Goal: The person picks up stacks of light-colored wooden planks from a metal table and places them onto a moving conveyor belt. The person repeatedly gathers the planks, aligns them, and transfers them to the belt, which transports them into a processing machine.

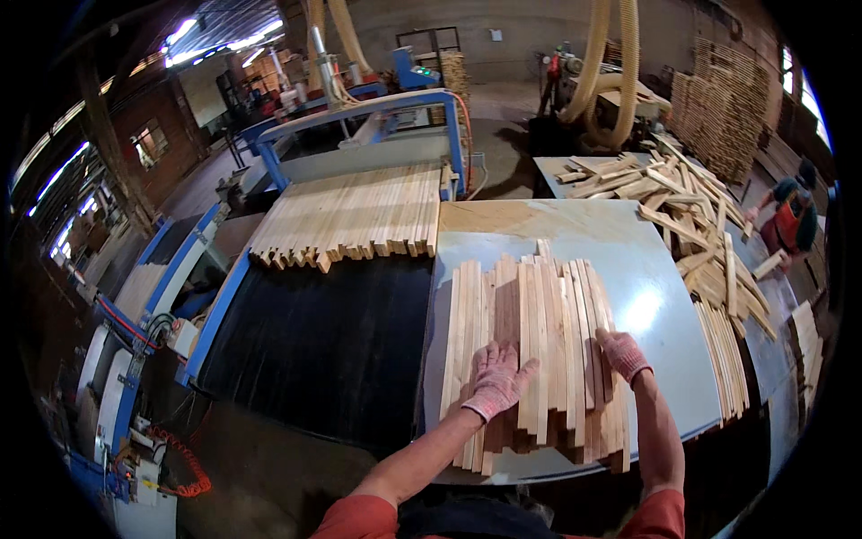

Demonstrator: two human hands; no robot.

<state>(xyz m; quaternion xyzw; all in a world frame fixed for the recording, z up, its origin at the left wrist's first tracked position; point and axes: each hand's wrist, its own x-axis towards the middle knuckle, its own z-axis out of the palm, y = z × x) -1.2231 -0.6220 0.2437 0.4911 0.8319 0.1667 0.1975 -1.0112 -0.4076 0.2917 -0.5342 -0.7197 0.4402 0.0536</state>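
Light and reddish-brown wooden strips (pixel 555 310) lie side by side in a bundle on the grey table (pixel 669 292), their ends uneven. On top of the bundle rests my left hand (pixel 501 379), in a pink-and-white knit glove, flat with its fingers spread. My right hand (pixel 623 354), gloved alike, is at the bundle's right edge. Its fingers are bent and pressed together against the outermost strip.
Left of the table, a black conveyor belt (pixel 314 337) carries a row of strips (pixel 359 208) under a blue machine frame (pixel 359 110). Loose wood pieces (pixel 696 207) are heaped at the right, near a co-worker (pixel 792 220). More strips (pixel 721 359) lie along the table's right edge.
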